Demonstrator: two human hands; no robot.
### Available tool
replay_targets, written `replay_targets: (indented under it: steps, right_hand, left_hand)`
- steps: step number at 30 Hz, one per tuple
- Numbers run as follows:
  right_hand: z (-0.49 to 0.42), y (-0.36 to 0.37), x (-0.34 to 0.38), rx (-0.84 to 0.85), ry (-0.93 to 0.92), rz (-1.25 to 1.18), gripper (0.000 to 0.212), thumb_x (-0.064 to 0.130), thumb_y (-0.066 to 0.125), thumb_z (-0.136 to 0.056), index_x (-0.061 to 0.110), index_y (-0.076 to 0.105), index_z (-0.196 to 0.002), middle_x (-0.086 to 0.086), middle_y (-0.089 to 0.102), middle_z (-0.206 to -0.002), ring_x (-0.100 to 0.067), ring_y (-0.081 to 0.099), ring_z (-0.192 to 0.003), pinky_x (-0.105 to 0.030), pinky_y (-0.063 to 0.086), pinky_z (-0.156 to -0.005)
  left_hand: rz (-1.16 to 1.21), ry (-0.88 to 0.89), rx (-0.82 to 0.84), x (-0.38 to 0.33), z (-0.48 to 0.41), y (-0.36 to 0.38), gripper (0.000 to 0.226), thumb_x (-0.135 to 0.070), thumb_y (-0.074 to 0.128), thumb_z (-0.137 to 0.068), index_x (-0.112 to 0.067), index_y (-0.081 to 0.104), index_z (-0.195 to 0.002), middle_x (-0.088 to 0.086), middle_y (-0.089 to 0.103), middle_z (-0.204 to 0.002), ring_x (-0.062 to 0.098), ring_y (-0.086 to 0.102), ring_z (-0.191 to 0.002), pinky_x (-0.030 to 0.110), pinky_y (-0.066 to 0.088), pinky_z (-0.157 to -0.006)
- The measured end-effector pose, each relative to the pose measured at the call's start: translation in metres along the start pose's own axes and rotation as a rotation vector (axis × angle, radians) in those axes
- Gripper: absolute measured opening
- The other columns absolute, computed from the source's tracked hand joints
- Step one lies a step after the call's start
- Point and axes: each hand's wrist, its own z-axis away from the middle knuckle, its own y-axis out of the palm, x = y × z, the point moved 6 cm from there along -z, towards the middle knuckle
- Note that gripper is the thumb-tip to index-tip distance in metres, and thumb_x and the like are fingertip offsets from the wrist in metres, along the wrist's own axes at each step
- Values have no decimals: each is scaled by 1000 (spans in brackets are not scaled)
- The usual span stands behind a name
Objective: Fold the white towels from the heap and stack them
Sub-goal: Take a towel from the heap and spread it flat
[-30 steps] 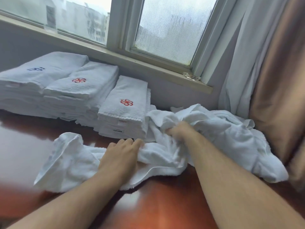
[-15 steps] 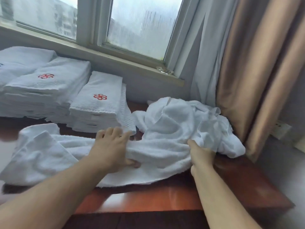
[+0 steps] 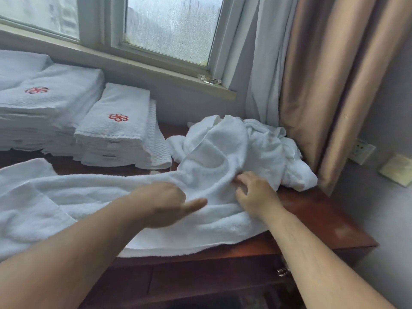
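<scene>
A long white towel (image 3: 73, 197) lies stretched across the wooden table (image 3: 330, 221), its right end running up into the crumpled heap of white towels (image 3: 267, 143) by the curtain. My left hand (image 3: 165, 204) sits on the towel's middle with fingers curled into the cloth and the thumb sticking out to the right. Just right of it, my right hand (image 3: 254, 192) pinches a fold where the towel meets the heap. Folded stacks with red emblems stand behind: the nearer stack (image 3: 116, 130) and a taller stack (image 3: 44, 101).
A window sill with a small glass dish (image 3: 209, 79) runs behind the stacks. White and tan curtains (image 3: 323, 85) hang at the right, touching the heap. The table's right edge drops off beyond the heap, and a drawer knob (image 3: 282, 272) shows below the front edge.
The view swung right. My right hand left the heap's top, came to the near side and now pinches a fold higher up. The towel lies drawn out further left; my left hand shifted right.
</scene>
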Motion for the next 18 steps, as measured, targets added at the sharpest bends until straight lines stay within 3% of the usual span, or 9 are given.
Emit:
replay_targets:
  steps: [1,3,5,6,9,11,12,15,18]
  right_hand:
    - [-1,6,3,109,49,54,28,26,54,-95,19,68,-118,0,66,-117,-21,61,-105,-34,50,-90]
    - [-2,9,0,213,212,253,19,26,49,-94,18,65,-95,-1,68,-101,-20,60,-82,-33,46,-64]
    - [-5,3,-6,234,342,367,15,23,49,-91,18,57,-79,0,64,-88,-17,55,-69,-29,36,-52]
    - [-6,0,-9,247,393,386,14,23,50,-90,18,58,-79,0,62,-87,-18,55,-69,-28,35,-52]
    - [-5,-1,-17,216,379,392,30,34,48,-95,14,64,-111,-6,62,-116,-28,58,-102,-35,46,-74]
    - [-1,11,-17,251,269,233,39,39,40,-101,19,57,-130,-8,59,-132,-30,53,-118,-39,46,-93]
    - [2,17,-16,282,244,130,41,39,35,-103,22,56,-135,-6,58,-135,-28,53,-120,-36,43,-95]
    - [6,24,-28,287,349,82,49,45,26,-105,22,53,-139,-8,56,-137,-29,52,-121,-36,39,-92]
    - [4,23,-42,285,562,137,65,57,20,-103,15,53,-142,-14,56,-136,-33,53,-120,-46,43,-104]
  left_hand:
    - [9,-66,-6,5,-1,-3,84,-85,12,-85,-17,61,-79,-4,61,-89,12,54,-81,36,44,-79]
    - [-61,-178,-29,16,-3,-4,70,-77,23,-92,-21,60,-111,1,61,-123,20,57,-110,42,45,-97]
    - [-116,-242,0,24,-5,4,78,-79,36,-86,-26,39,-144,-3,41,-153,23,40,-139,48,38,-110]
    - [-124,-232,16,24,-5,9,86,-82,36,-83,-31,29,-151,-4,30,-160,23,29,-146,50,32,-115]
    - [-141,-96,19,14,-5,27,87,-88,23,-82,-43,13,-156,-1,2,-169,23,0,-155,56,9,-122]
    - [-130,-70,14,15,-4,32,85,-86,17,-84,-44,7,-156,-1,-7,-169,23,-8,-155,57,1,-122]
    - [-134,-96,21,17,-5,32,83,-84,19,-85,-44,8,-156,-2,-7,-169,23,-8,-155,58,2,-122]
    - [-121,-206,-8,14,-11,22,66,-68,29,-91,-40,27,-151,-5,16,-165,21,14,-152,61,21,-115]
    - [-75,-220,-117,9,-18,13,48,-56,27,-96,-34,50,-132,-7,47,-142,20,41,-131,51,41,-102]
